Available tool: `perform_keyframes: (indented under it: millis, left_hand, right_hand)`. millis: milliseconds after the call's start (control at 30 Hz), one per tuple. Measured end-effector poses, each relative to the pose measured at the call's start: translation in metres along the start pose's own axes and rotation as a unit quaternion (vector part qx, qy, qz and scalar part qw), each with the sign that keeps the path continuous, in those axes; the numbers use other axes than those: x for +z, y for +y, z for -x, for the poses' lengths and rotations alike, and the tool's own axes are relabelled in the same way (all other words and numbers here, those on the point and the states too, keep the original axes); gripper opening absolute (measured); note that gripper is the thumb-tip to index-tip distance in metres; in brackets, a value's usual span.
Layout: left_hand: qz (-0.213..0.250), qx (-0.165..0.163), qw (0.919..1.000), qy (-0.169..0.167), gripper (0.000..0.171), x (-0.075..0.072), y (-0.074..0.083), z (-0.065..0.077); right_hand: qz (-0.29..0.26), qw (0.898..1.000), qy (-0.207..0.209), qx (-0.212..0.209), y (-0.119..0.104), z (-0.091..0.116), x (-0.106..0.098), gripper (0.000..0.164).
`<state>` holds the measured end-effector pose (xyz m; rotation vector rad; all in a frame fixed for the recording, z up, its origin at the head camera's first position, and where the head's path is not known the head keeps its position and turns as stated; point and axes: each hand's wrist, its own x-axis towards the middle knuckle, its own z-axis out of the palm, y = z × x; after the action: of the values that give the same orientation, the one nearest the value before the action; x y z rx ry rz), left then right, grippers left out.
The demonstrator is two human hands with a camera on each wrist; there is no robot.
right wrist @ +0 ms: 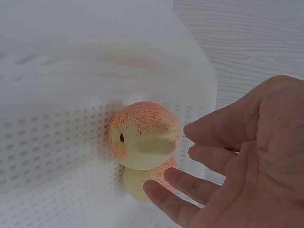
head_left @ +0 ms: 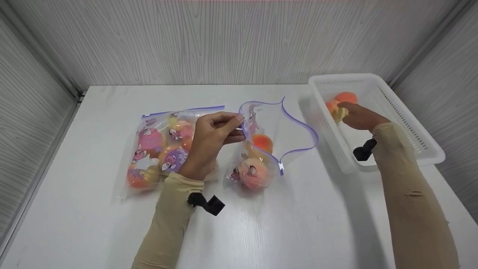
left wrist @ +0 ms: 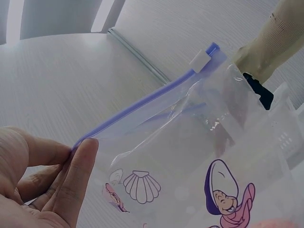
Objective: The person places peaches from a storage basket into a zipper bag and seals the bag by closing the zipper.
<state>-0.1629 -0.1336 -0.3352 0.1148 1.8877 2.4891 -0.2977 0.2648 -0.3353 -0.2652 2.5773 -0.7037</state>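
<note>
My left hand pinches the purple rim of a clear zip bag between thumb and fingers. The bag's mouth gapes wide, and a white slider sits at one end of its zip. Inside lie round orange-pink fruits, seen through the printed film. Over the white basket, my right hand reaches down with its fingers spread and loosely bent. Its fingertips are close beside a yellow, red-speckled peach-like fruit. Another such fruit is partly hidden beneath it in the right wrist view.
Left of the left hand, a second zip bag full of round fruits lies flat on the white table, its purple zip along the far side. Pale wood-grain panels rise behind the table and at both sides.
</note>
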Motion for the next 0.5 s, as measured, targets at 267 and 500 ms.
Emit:
perform_keyframes:
  millis: [267,500]
  left_hand:
    - [-0.002,-0.008,1.0,0.001,0.021,0.0,-0.002,0.0]
    - [-0.001,-0.01,0.9999,0.003,0.021,0.001,-0.002,0.0]
  right_hand:
    - [0.015,0.999,-0.041,0.012,0.008,0.002,0.004,0.068]
    - [0.025,0.999,-0.031,0.016,0.011,0.001,0.005,0.07]
